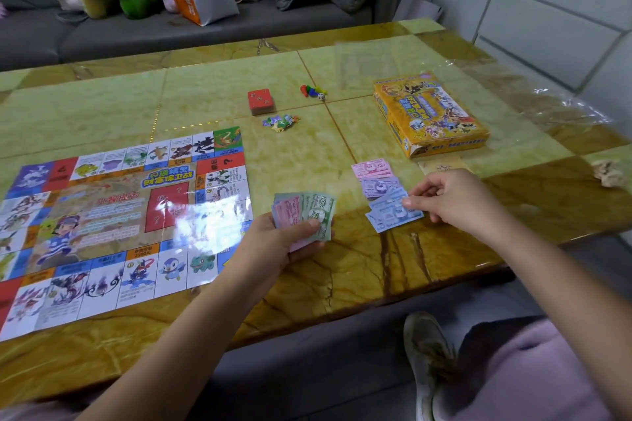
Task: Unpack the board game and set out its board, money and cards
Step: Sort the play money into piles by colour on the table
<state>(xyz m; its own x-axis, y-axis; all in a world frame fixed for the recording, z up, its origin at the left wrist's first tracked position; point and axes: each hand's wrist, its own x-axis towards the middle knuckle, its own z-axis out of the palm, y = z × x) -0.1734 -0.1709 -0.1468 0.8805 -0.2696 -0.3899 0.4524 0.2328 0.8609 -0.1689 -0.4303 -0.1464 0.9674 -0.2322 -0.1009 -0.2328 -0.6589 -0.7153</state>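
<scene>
Paper money is half sorted. A fan of green and pink banknotes (307,212) sits in the left hand (284,239), thumb pressed across the top and fingers curled beneath, just right of the colourful printed game board (113,215) that lies unfolded on the left of the glossy yellow-green stone-patterned table (102,102).

The right hand (455,202) pinches the edge of a pale blue note between thumb and forefinger, its other fingers loosely curled. That note rests on the splayed pile of pale blue notes (390,215), nearest of three piles in a row (the purple notes (379,186) lie just beyond, the pink notes (371,168) farthest).

Farther off sit the red deck of cards (260,101), the small coloured plastic pawns (312,90) beside a white die (320,97), a heap of multicoloured cardboard tokens (281,122) and, far right, the yellow cardboard game box (427,116).

The risk I see lies in the piles. They touch or overlap, the notes are thin and the tabletop looks slick. A right hand dragged away instead of lifted could fan the blue notes into the purple and mix the denominations. The left hand's sheaf is held by thumb pressure alone, so easing it to peel off one note might spill several onto the table.
</scene>
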